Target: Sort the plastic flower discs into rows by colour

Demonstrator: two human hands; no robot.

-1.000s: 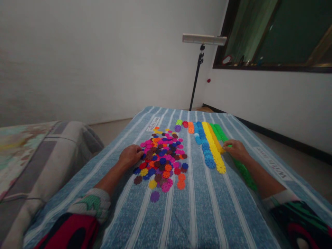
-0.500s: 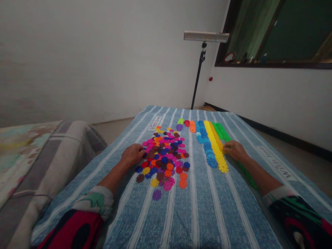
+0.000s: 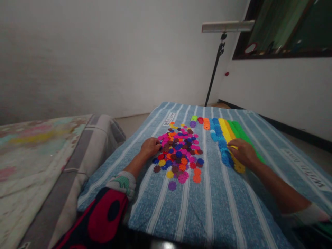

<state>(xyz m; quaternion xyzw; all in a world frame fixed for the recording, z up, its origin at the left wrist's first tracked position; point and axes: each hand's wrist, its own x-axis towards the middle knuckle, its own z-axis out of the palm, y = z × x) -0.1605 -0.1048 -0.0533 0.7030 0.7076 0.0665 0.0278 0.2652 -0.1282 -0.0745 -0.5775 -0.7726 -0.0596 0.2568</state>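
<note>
A heap of small flower-shaped plastic discs (image 3: 180,152) in pink, brown, blue, orange and yellow lies on a blue striped cloth (image 3: 207,207). My left hand (image 3: 150,146) rests with curled fingers at the heap's left edge, touching the discs. To the right, discs lie sorted in rows: blue (image 3: 220,141), yellow (image 3: 228,131) and green (image 3: 240,129). My right hand (image 3: 242,151) lies over the near end of the yellow row, fingers bent and pressed on the discs. Whether either hand holds a disc is hidden.
Short groups of orange (image 3: 206,123), red and light green discs sit at the cloth's far end. A folded mattress or cushion (image 3: 85,155) lies left of the cloth. A lamp on a black stand (image 3: 216,65) rises by the far wall, under a dark window (image 3: 290,31).
The camera has swung left, so everything sits further right in view. My right hand has slid from the green row's edge onto the yellow row. My left hand stays at the heap.
</note>
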